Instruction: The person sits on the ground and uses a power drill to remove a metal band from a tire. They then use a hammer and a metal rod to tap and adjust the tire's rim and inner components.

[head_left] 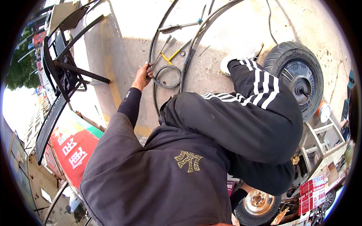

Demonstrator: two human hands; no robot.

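Note:
My left hand point(142, 77) is closed at the left side of a long black hose point(152, 49) that lies in a wide loop on the ground. A thin pale tip shows by its thumb; what it belongs to is unclear. Just right of the fingers lies a dark ring point(167, 86). Beyond it are a yellow-handled tool point(171, 57), a thin screwdriver-like tool point(164, 46) and a small ring point(182, 53). My right hand point(247, 187) shows only in part, low behind my leg beside a small tyred wheel with a rusty rim point(258, 202); its fingers are hidden.
A long tool with a blue fitting point(181, 26) lies farther off. A big tyre with a motor hub point(299, 81) stands right of my legs, near a pale stool-like frame point(320, 137). Left are a black folding chair point(62, 64) and a red sign point(71, 145). Red boxes point(313, 196) sit lower right.

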